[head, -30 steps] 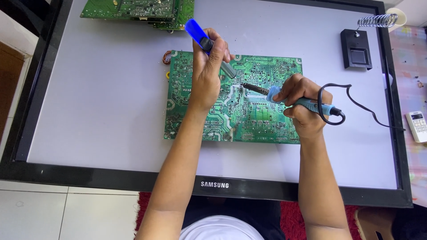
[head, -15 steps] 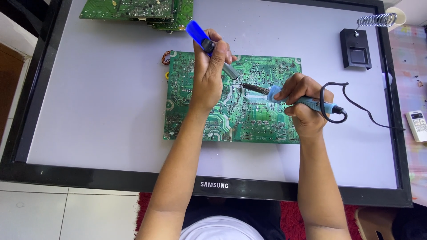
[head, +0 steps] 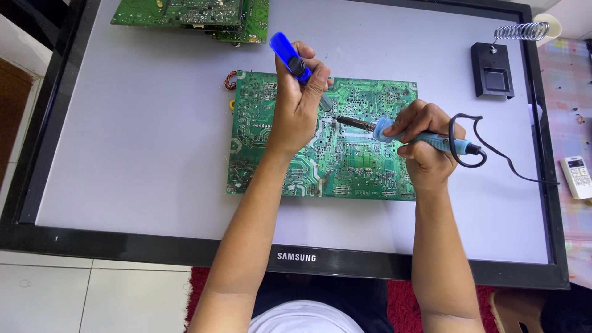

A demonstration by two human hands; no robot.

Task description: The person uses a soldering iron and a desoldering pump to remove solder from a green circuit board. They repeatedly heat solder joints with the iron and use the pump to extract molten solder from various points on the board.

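Lying flat with its solder side up, a green circuit board (head: 320,139) is being worked on near the middle of a large flat-screen monitor (head: 123,154), whose pale panel is serving as a bench. A soldering iron (head: 401,132) is being gripped by the right hand (head: 425,145), the fingers closed round its light-blue handle like a pen, so that the dark tip is being brought in from the right to a joint near the board's centre. A blue desoldering pump (head: 296,65) is being held by the left hand (head: 299,105), fingers wrapped tightly about its barrel, its nozzle slanted down towards the same joint; whether the nozzle is touching the board cannot be told. The two tools are being angled inward from opposite sides, probably so that both ends can meet at one spot. The iron's black cord (head: 493,160) is being left to loop away to the right. Far right, a black iron stand (head: 493,71) with a coiled wire holder is being kept within reach. More green boards (head: 191,15) are being kept at the far edge, and a small white remote (head: 576,177) is lying off the monitor's right side.
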